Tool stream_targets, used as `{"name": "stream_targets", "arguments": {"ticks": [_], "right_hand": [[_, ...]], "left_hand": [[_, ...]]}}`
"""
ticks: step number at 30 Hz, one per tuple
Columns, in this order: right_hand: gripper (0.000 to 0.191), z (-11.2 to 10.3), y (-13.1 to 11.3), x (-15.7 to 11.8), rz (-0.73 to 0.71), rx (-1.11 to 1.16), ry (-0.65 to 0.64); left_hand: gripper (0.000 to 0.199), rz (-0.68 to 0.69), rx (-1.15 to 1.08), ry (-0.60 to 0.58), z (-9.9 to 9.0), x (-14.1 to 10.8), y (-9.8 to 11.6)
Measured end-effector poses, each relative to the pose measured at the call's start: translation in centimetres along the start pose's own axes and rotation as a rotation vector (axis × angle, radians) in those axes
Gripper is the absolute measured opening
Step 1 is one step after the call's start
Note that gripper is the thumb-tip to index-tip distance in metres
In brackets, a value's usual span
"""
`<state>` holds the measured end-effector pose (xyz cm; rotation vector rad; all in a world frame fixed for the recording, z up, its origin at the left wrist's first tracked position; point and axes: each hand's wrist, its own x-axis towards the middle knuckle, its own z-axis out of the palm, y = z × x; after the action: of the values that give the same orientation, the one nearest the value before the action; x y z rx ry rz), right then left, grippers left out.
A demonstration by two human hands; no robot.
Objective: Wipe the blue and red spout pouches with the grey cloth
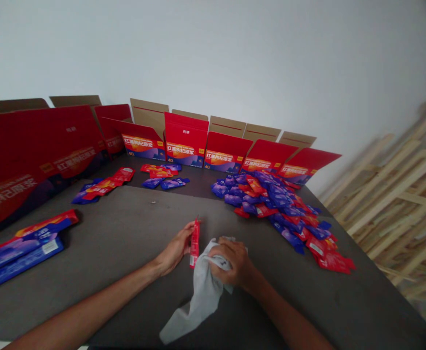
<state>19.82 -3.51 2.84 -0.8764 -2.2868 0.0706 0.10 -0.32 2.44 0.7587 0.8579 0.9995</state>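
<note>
As the left hand (175, 249) clamps its fingers around a slim red sachet (195, 243), held upright above a dark tabletop (125, 233), the right hand (230, 262) closes on a crumpled grey cloth (201, 291) just beside it. A heap of purple and red sachets (271, 204) lies to the right, with smaller groups of sachets (103, 187) farther off. Open red printed cartons (185, 146) stand along the far edge, flaps raised, their contents hidden, a larger red carton (34, 155) rises at left, flat blue packets (23, 255) lie near it, and wooden slats (391, 194) lean beyond the table
</note>
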Motion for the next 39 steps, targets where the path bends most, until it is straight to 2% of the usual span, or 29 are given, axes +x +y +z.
{"name": "stream_targets", "arguments": {"ticks": [3, 6, 13, 17, 22, 26, 33, 36, 39], "right_hand": [[0.017, -0.2, -0.2, -0.2, -0.073, -0.026, -0.044], [0.018, 0.0, -0.4, 0.0, -0.082, -0.033, -0.088], [0.022, 1.2, -0.1, 0.6, 0.063, -0.053, -0.188], [0.022, 1.0, 0.3, 0.9, 0.215, -0.055, -0.126], [0.016, 0.3, 1.1, 1.1, 0.324, -0.073, 0.012], [0.018, 0.1, 1.2, 1.1, 0.245, -0.098, -0.035], [0.021, 0.3, -0.2, 0.9, -0.007, -0.103, -0.393], [0.021, 0.4, -0.3, 0.9, -0.012, -0.105, -0.406], [0.022, 0.5, -0.1, 0.9, 0.061, -0.125, -0.315]], "left_hand": [[0.044, 0.024, 0.097, 0.025, 0.0, 0.2, 0.1], [0.035, 0.01, 0.107, 0.007, 0.0, 0.3, -0.3], [0.034, -0.084, -0.08, -0.151, 0.9, -0.7, -1.4], [0.038, -0.101, -0.137, -0.229, 1.4, -1.2, -1.2], [0.04, -0.157, -0.198, -0.182, 1.7, -1.7, -1.1], [0.04, -0.145, -0.276, -0.246, 1.7, -1.6, -1.5], [0.039, -0.139, -0.364, -0.269, 1.1, -1.0, -1.8], [0.037, -0.133, -0.385, -0.293, 1.0, -0.9, -1.7], [0.036, -0.126, -0.369, -0.309, 1.0, -0.9, -1.6]]}}
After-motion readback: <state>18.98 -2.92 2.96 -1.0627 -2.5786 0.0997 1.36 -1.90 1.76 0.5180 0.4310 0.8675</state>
